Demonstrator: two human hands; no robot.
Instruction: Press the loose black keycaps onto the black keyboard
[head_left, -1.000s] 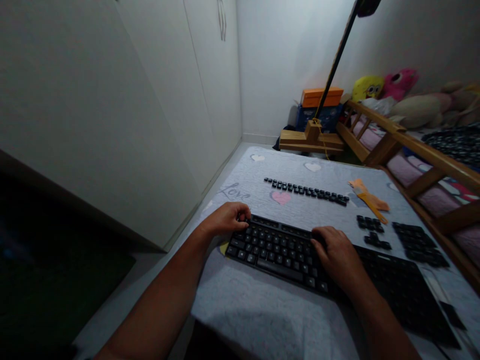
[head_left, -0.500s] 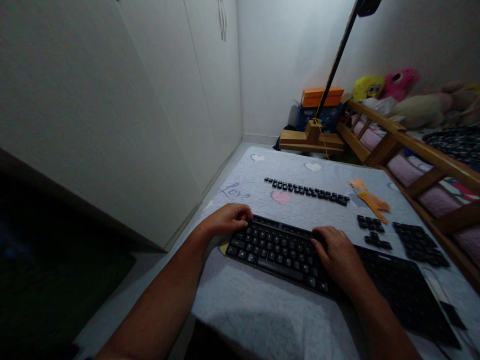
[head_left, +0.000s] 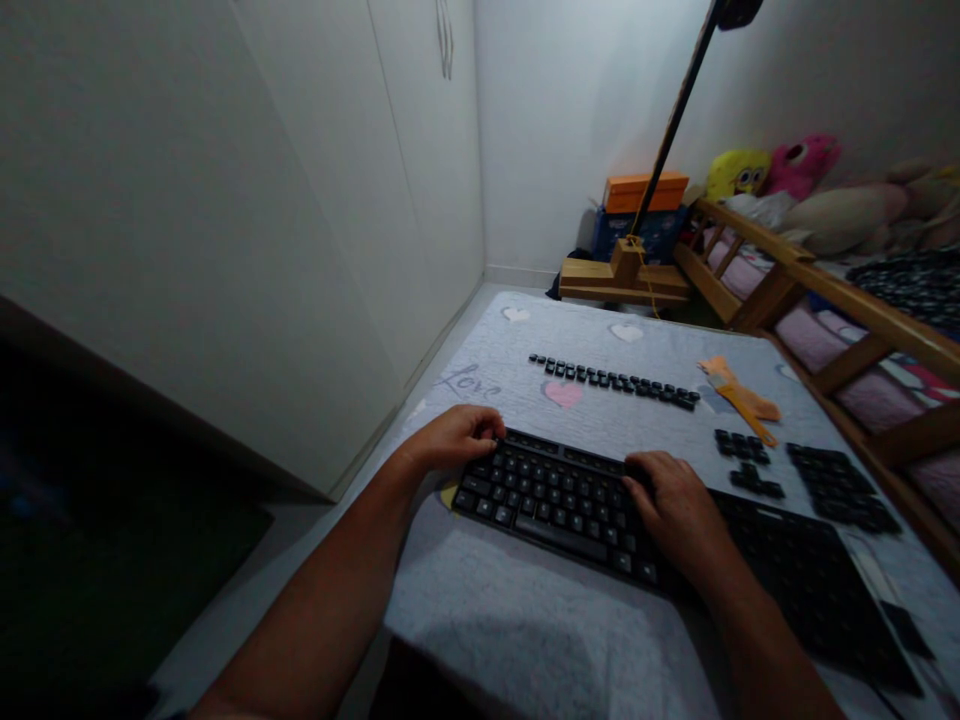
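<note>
A black keyboard lies on the cloth-covered table, its letter keys in place on the left part and its right part bare of keycaps. At its far left corner, my left hand is closed with thumb and fingers on the edge. My right hand lies across the middle of the keyboard, thumb and fingers closed at the far edge; it hides the keys beneath it. Beyond the keyboard runs a line of loose keycaps. More keycaps are grouped to the right.
An orange-handled brush rests on an orange cloth at the right. A wooden bed rail borders the table's right side. White cabinet doors stand at the left. A wooden stand with a black pole is at the back.
</note>
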